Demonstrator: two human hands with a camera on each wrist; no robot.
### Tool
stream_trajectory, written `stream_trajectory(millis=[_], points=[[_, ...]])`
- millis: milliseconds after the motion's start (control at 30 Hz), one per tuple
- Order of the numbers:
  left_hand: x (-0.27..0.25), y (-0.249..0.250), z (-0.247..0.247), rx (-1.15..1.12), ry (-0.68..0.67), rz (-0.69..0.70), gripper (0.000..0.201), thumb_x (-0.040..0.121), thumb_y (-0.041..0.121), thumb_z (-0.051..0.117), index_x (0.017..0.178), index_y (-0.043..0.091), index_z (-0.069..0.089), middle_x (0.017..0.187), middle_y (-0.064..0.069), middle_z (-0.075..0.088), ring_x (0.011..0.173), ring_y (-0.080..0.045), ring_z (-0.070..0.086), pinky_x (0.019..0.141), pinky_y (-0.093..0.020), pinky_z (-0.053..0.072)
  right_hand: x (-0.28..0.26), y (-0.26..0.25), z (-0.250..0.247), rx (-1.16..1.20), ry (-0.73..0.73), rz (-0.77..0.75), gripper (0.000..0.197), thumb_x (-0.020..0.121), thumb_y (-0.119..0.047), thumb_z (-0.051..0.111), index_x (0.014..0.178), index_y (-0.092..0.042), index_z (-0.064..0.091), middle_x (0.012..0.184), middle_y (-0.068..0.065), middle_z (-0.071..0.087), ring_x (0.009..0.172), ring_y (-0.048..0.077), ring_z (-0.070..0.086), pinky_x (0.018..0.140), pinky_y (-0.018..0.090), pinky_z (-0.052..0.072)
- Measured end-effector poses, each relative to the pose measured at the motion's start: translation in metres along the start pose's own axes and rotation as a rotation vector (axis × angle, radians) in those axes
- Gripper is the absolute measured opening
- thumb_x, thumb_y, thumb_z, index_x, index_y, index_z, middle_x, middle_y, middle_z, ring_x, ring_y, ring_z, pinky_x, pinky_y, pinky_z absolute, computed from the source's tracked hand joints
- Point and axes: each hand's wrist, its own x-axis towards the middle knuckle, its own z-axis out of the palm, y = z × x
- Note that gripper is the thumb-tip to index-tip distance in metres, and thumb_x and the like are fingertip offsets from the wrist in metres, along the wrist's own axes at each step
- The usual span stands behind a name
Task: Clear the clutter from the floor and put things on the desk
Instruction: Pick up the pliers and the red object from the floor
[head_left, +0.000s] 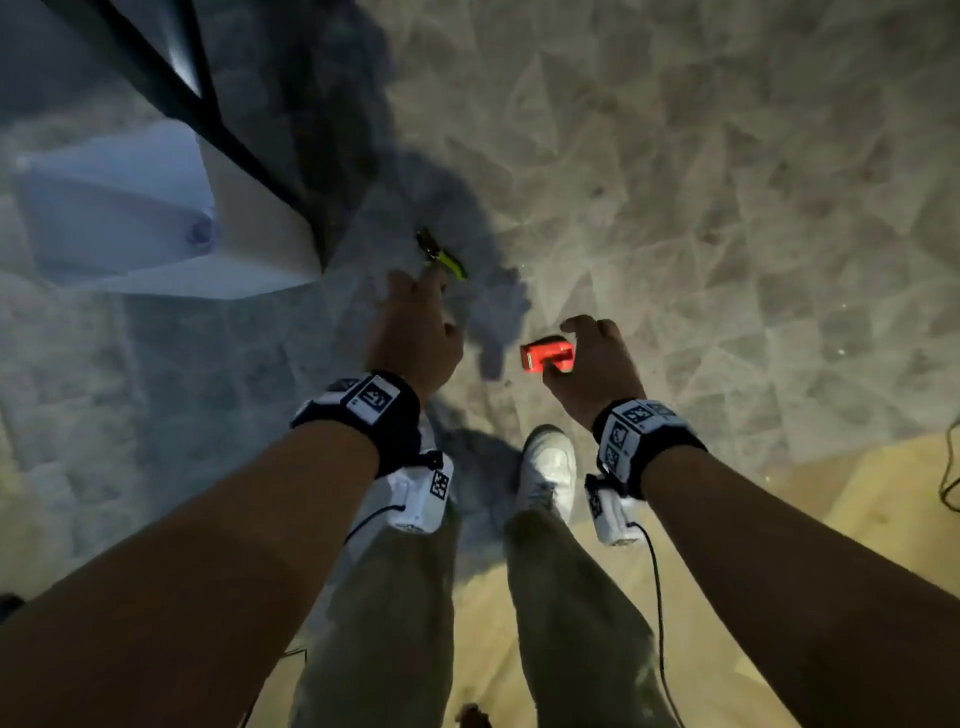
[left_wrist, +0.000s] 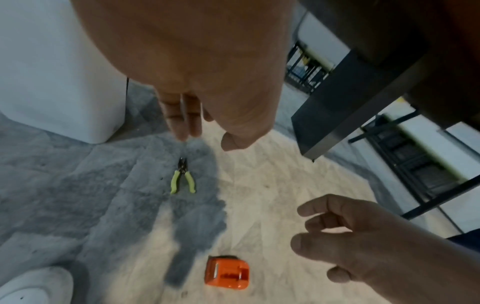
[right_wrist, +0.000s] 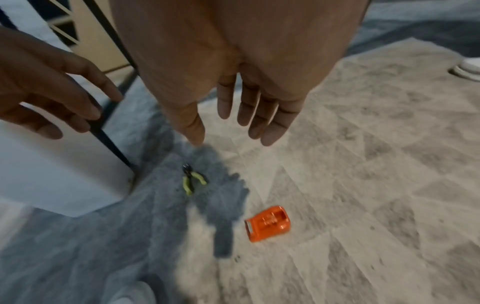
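Small pliers with yellow-green handles (head_left: 440, 255) (left_wrist: 182, 178) (right_wrist: 193, 182) lie on the grey patterned carpet, near a white cabinet's corner. An orange plastic block (head_left: 548, 355) (left_wrist: 226, 273) (right_wrist: 268, 224) lies on the carpet to their right. My left hand (head_left: 415, 322) (left_wrist: 202, 131) hovers above the pliers with straight fingers, holding nothing. Over the orange block floats my right hand (head_left: 597, 353) (right_wrist: 233, 127), fingers loosely spread and empty. Neither hand touches its object in the wrist views.
A white cabinet (head_left: 156, 218) (right_wrist: 59, 174) and a dark metal leg (head_left: 171, 78) stand at the left. A dark desk frame (left_wrist: 363, 92) rises nearby. My white shoe (head_left: 550, 467) is on the carpet below the hands. A cable (head_left: 950, 467) lies at the right edge.
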Motion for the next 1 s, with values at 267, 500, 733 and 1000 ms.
stream_trajectory(millis=[267,500,733,1000], points=[[0.117,-0.040,0.144,0.196,-0.279,-0.093,0.058,0.091,0.026,0.058,0.146,0.021,0.040,0.149,-0.033,0.031,0.119,-0.058,0.053,0.103,-0.056,0.048,0.082,0.077,0.101,0.024,-0.088,0.200,0.074,0.071,-0.022,0.082,0.136,-0.020,0.046,0.131,0.012,0.039,0.103,0.044,0.060,0.093,0.048,0.054],[0.218,-0.066,0.184,0.039,-0.151,-0.155,0.071,0.105,0.033,0.054,0.165,0.026,0.017,0.166,-0.031,0.016,0.149,-0.052,0.028,0.118,-0.054,0.033,0.144,0.108,0.166,-0.111,-0.124,0.203,0.075,0.079,-0.017,0.076,0.143,-0.033,0.039,0.146,0.013,0.028,0.116,0.050,0.050,0.091,0.056,0.056],[0.273,-0.090,0.218,0.111,-0.220,-0.249,0.105,0.077,0.059,0.070,0.161,0.040,0.010,0.166,-0.025,0.020,0.145,-0.056,0.030,0.115,-0.065,0.034,0.175,0.120,0.173,-0.333,-0.166,0.127,0.060,0.090,-0.033,0.070,0.144,-0.032,0.043,0.149,0.017,0.029,0.119,0.054,0.046,0.095,0.058,0.052],[0.223,-0.068,0.207,0.259,-0.319,-0.055,0.083,0.090,0.020,0.067,0.160,0.022,0.022,0.167,-0.035,-0.001,0.152,-0.056,0.012,0.114,-0.058,0.034,0.173,0.095,0.150,-0.191,-0.107,0.107,0.071,0.083,-0.037,0.074,0.140,-0.043,0.033,0.126,0.013,0.044,0.098,0.048,0.061,0.087,0.055,0.058]])
